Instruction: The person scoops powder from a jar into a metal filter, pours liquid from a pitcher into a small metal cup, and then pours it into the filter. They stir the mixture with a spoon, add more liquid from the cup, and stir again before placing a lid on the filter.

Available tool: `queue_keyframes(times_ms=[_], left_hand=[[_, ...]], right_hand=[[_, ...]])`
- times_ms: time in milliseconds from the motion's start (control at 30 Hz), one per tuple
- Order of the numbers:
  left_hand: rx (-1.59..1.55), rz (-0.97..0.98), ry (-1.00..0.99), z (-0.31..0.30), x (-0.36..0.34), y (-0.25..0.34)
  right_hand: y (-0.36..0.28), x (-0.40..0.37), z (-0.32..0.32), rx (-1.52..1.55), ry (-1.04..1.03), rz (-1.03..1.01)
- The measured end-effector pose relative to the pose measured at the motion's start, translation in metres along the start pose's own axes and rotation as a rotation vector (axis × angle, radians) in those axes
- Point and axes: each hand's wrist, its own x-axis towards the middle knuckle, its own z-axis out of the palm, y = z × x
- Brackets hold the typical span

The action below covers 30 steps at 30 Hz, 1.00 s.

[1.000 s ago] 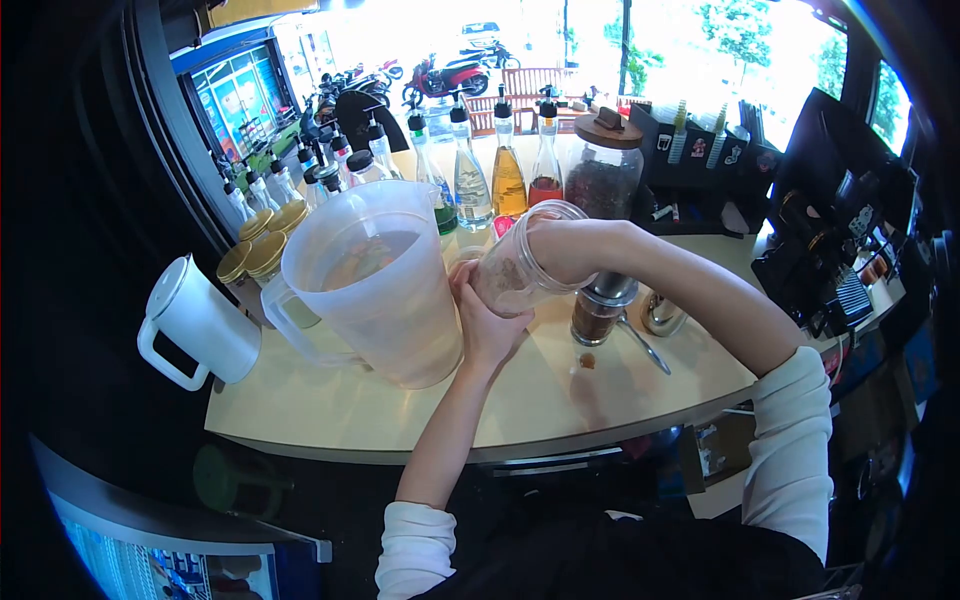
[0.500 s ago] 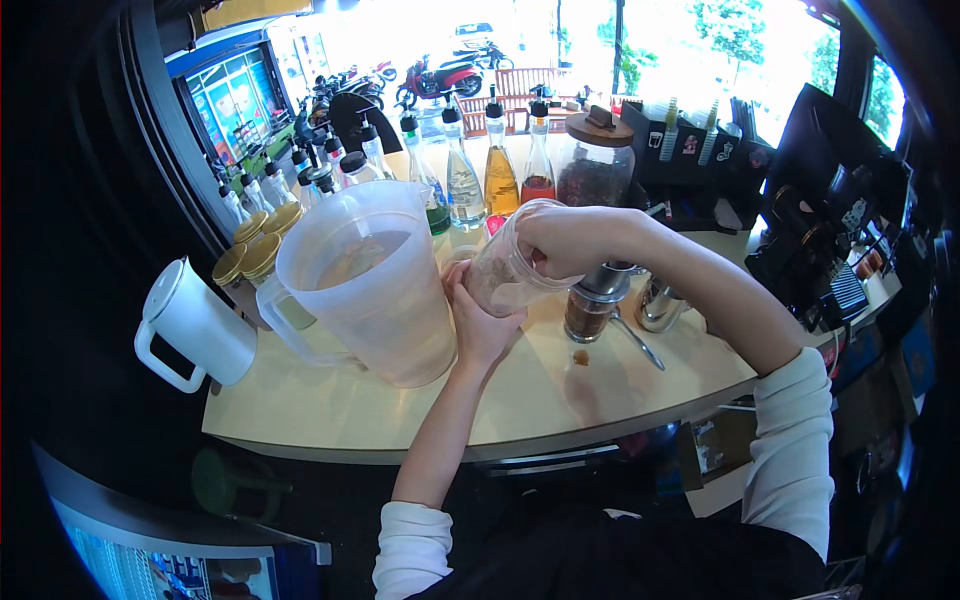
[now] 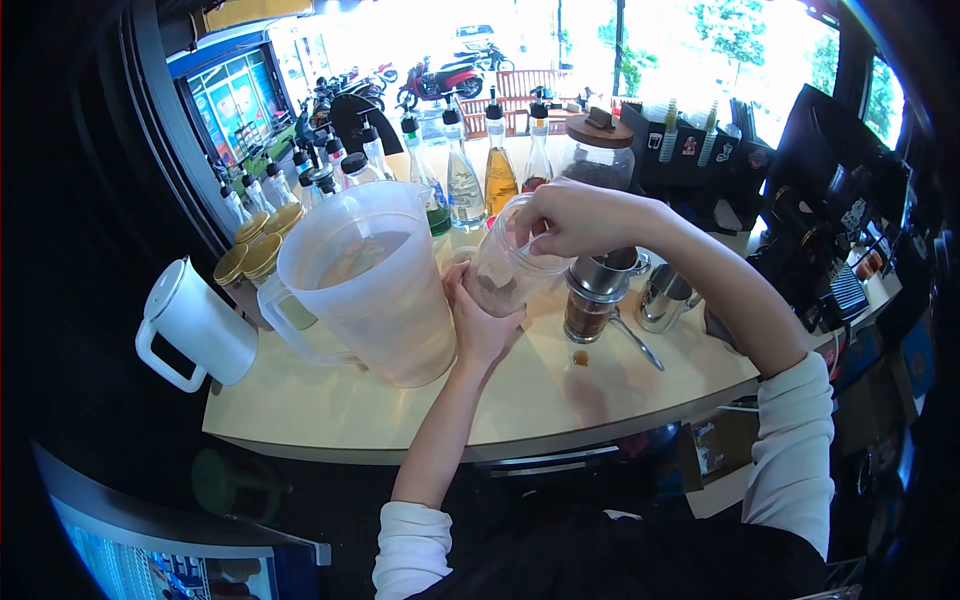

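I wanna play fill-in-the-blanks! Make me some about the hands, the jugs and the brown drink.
The hand gripping the lower part of the clear jar is the ____ hand.
The big see-through pitcher stands beside a smaller jug whose colour is ____.
The glass of brown drink stands ____ the metal filter.
Outside, the motorbike by the wooden chairs is black and ____.

Missing words: left; white; under; red.

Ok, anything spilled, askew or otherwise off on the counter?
Yes: a small brown spot on the bare counter, just on the wearer's side of the glass of brown liquid. Looks like a drip; source unclear. The jar is tilted, but the left hand holds it. Nothing else stands out.
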Motion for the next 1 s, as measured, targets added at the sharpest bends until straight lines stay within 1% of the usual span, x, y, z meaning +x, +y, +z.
queue_keyframes(times_ms=[67, 167, 267, 333, 433, 567, 633, 667, 733, 800, 867, 900, 933, 1000], left_hand=[[-0.001, -0.021, -0.003, 0.000, 0.000, 0.000], [0.003, -0.048, 0.003, 0.000, 0.000, 0.000], [-0.025, -0.074, 0.001, 0.000, 0.001, 0.001], [-0.014, -0.068, -0.007, 0.000, 0.001, 0.001], [-0.045, -0.075, 0.005, 0.000, 0.001, 0.002], [-0.096, -0.091, 0.004, 0.003, 0.003, 0.003], [-0.073, -0.081, -0.011, 0.004, 0.001, 0.002], [-0.072, -0.087, -0.008, 0.003, -0.001, 0.001], [-0.010, -0.045, -0.043, 0.003, -0.001, 0.000], [-0.031, -0.065, -0.041, 0.003, -0.001, 0.004], [-0.051, -0.083, -0.044, 0.004, -0.001, 0.006], [-0.072, -0.129, -0.047, 0.005, -0.002, 0.005], [-0.091, -0.176, -0.051, 0.006, -0.003, 0.003], [-0.101, -0.175, -0.066, 0.007, -0.005, 0.000]], right_hand=[[0.001, -0.002, -0.004, -0.014, 0.011, 0.028], [0.005, -0.006, -0.007, 0.045, 0.034, 0.046], [0.003, -0.011, -0.008, 0.011, 0.000, 0.025], [0.007, -0.012, -0.007, 0.034, 0.046, -0.015], [0.012, -0.012, -0.007, 0.024, 0.049, -0.043], [0.017, -0.017, -0.012, 0.006, 0.076, -0.020], [0.031, -0.020, -0.010, 0.072, 0.154, -0.053], [0.033, -0.023, -0.010, 0.075, 0.148, -0.054], [0.034, -0.031, -0.010, 0.256, 0.207, 0.106], [0.040, -0.039, -0.007, 0.246, 0.232, 0.101], [0.046, -0.046, -0.004, 0.260, 0.363, 0.040], [0.044, -0.052, -0.007, 0.321, 0.375, 0.094], [0.049, -0.056, -0.006, 0.326, 0.383, 0.096], [0.057, -0.064, -0.008, 0.291, 0.483, 0.072]])
